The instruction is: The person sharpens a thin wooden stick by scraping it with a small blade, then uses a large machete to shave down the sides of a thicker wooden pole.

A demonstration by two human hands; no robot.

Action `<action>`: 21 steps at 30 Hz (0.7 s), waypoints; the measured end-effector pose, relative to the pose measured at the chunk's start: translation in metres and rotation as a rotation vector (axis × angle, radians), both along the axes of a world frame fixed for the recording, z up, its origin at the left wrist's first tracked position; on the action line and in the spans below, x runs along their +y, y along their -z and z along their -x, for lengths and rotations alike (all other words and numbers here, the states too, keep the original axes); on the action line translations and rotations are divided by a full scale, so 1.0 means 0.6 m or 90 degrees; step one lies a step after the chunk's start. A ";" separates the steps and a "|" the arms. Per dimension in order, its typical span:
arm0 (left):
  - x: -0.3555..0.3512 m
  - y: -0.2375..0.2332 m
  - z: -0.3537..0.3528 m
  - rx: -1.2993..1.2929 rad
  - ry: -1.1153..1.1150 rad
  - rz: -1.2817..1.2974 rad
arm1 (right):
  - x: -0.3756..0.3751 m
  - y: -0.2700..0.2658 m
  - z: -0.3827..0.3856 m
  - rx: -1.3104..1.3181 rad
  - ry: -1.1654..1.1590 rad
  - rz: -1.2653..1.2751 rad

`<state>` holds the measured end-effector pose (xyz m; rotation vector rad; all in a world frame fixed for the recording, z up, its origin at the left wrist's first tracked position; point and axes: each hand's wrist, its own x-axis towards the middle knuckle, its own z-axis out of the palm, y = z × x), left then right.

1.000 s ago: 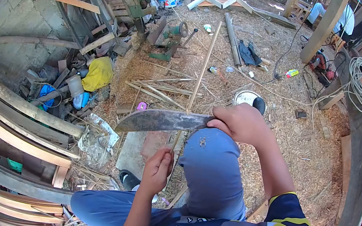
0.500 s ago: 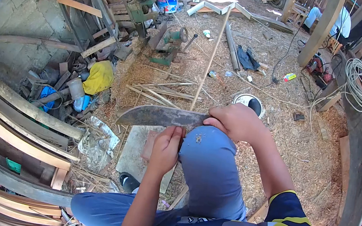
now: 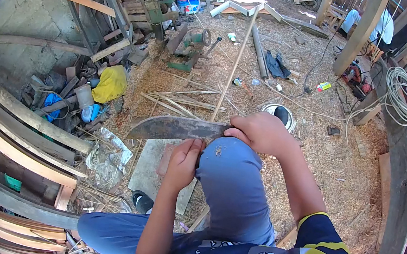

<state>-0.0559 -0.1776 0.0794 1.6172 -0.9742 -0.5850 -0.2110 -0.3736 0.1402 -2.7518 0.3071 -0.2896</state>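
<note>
My right hand (image 3: 260,133) is wrapped round the handle end of a machete (image 3: 174,129), beside my raised knee (image 3: 230,160). Its broad, dark, stained blade points left, crossing in front of the knee. Just below the blade, my left hand (image 3: 184,161) is closed against the knee's left side. A long thin wooden strip (image 3: 232,76) runs from the far floor down behind the blade, in line with the left fingers, which grip its near end. The blade and fingers hide that end. Small shavings (image 3: 219,151) lie on the trouser knee.
Thin wooden strips (image 3: 181,101) lie on the shaving-covered floor ahead, near a green metal vise (image 3: 188,54). A white round lid (image 3: 279,116) sits beyond my right hand. Curved boards (image 3: 21,150) are stacked at left. Coiled cable (image 3: 403,96) hangs at right. Another person (image 3: 381,27) sits at the back.
The machete, both hands and the knee have shifted slightly left in view, and the whole scene has drifted a little the same way. Both grips look the same.
</note>
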 end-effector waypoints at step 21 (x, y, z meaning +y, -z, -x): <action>-0.008 -0.006 -0.022 0.178 0.009 -0.008 | 0.001 0.014 0.000 -0.017 0.011 -0.023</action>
